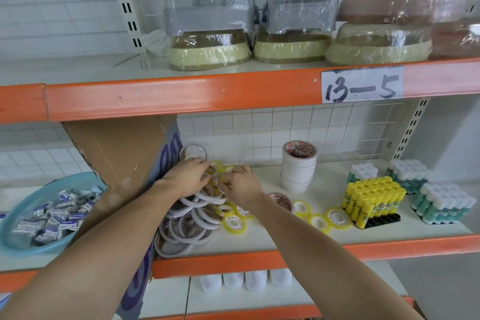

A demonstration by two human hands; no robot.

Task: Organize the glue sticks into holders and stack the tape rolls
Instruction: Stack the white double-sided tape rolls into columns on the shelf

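Both hands meet at the back of the middle shelf over a heap of thin white tape rolls (189, 218). My left hand (185, 176) has its fingers curled around small yellow tape rolls (217, 167). Facing it, my right hand (240, 184) pinches a small roll at the same spot. Several loose yellow tape rolls (318, 221) lie on the shelf in front. A stack of wide white tape rolls (298, 166) stands to the right. Yellow glue sticks (371, 199) stand in a black holder (381, 221).
A tilted cardboard box (122, 153) stands left of the tape heap. A blue basin (46, 213) with small packets sits at far left. Green-and-white glue sticks (441, 202) stand in groups at far right. The orange shelf edge (259, 260) runs along the front.
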